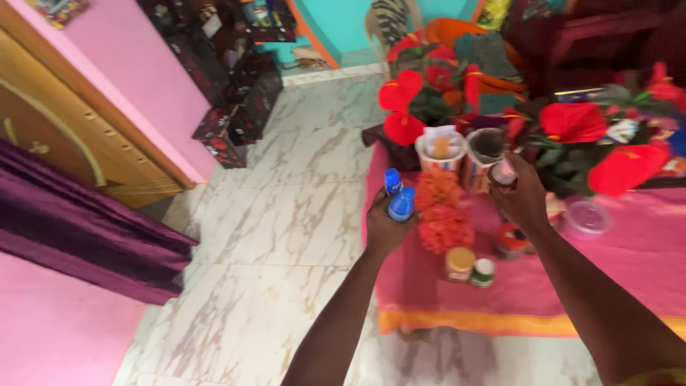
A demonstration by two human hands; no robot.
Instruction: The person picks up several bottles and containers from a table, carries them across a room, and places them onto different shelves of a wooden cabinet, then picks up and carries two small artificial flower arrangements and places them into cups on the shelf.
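Your left hand (384,223) closed around two blue-capped bottles (399,198) at the pink tablecloth's (629,264) left edge, your right hand (524,194) gripping a small jar (502,173) — beside the orange flower garland (443,211), red artificial flowers (572,121) behind.

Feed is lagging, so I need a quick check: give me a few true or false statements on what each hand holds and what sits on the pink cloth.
1. The left hand holds blue-capped bottles. True.
2. The right hand is empty and resting flat on the cloth. False: it grips a small container, raised.
3. Orange flowers lie between the hands. True.
4. The pink cloth has a green border. False: the border is yellow-orange.
5. Two small jars stand near the cloth's front edge. True.
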